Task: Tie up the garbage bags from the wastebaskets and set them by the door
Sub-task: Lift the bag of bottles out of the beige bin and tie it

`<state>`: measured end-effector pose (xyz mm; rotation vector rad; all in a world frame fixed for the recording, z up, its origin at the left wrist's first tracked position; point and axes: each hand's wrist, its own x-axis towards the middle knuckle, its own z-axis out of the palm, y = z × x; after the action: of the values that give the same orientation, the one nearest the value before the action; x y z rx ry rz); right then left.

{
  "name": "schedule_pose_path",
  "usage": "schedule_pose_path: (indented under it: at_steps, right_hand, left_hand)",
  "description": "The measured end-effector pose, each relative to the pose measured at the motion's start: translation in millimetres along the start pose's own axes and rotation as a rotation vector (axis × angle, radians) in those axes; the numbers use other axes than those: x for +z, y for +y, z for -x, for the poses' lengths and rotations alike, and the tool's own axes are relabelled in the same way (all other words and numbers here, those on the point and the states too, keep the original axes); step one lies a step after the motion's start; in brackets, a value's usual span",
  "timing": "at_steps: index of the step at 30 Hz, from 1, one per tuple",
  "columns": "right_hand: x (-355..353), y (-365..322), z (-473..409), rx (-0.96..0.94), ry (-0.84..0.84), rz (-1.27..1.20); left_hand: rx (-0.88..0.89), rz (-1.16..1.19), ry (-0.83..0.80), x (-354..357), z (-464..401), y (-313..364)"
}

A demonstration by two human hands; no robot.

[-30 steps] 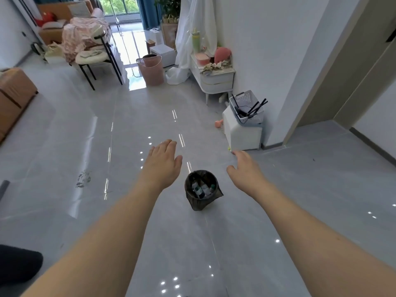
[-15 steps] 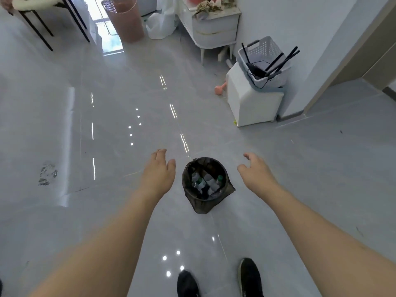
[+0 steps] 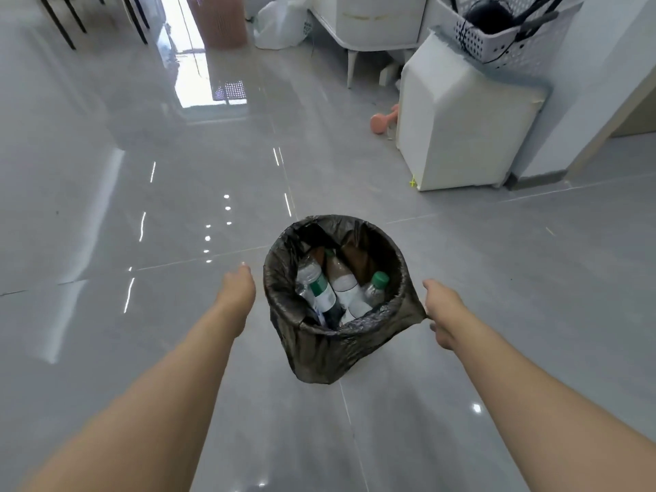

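Note:
A small wastebasket lined with a black garbage bag (image 3: 319, 349) stands on the grey tiled floor in the middle of the view. Several plastic bottles (image 3: 324, 292) lie inside it. My right hand (image 3: 443, 310) is at the basket's right side and pinches a corner of the bag's folded-over rim, which is drawn out to a point toward the hand. My left hand (image 3: 236, 289) hangs just left of the rim with its fingers extended downward, a small gap from the bag, holding nothing.
A white box-shaped cabinet (image 3: 461, 129) with a perforated basket (image 3: 504, 37) on top stands at the back right against the wall. A pink dumbbell (image 3: 383, 118) lies beside it. Farther back are a pink bin (image 3: 220, 23), a white bag (image 3: 280, 26) and chair legs (image 3: 67, 23).
I have come closer and lean over the basket. Both hands dropped to the rim's level; the right hand has taken hold of the bag's edge and pulled it outward.

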<state>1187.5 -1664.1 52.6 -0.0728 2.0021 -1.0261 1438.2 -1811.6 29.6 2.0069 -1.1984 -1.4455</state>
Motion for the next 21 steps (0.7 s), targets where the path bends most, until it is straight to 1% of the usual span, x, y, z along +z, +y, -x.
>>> schedule_pose_path:
  at_steps: [3,5,8,10,12,14,16,18,21]
  right_hand:
    - [6.8,8.5,-19.0,0.051,-0.066,-0.091]
    - [13.1,14.2,-19.0,0.093,-0.074,-0.134]
    - [17.3,21.4,-22.2,0.102,-0.088,-0.157]
    - [15.5,22.0,-31.4,0.158,-0.104,-0.221]
    - [7.8,21.0,-38.4,0.206,-0.122,-0.209]
    - [-2.8,14.5,-39.4,0.182,-0.153,-0.172]
    - [-10.5,10.2,-37.2,0.141,-0.199,-0.16]
    - [-13.6,8.7,-34.5,0.106,-0.211,-0.147]
    - [-9.3,13.9,-37.1,0.068,-0.198,-0.127]
  left_hand:
    - [-0.113,0.158,-0.082,1.2,-15.5,-16.4]
    - [-0.187,0.209,-0.166,2.5,-7.8,-31.9]
    - [-0.249,0.288,-0.262,5.3,-0.2,-49.7]
    - [-0.271,0.247,-0.332,7.1,-9.8,-45.3]
    - [-0.237,0.171,-0.39,2.7,-20.6,-31.6]
    - [-0.148,0.193,-0.421,-3.5,-30.0,-14.8]
    - [-0.128,0.217,-0.426,-9.0,-31.9,-12.9]
    - [-0.18,0.17,-0.431,-12.3,-25.9,-25.7]
    - [-0.294,0.194,-0.466,-13.8,-24.2,-40.6]
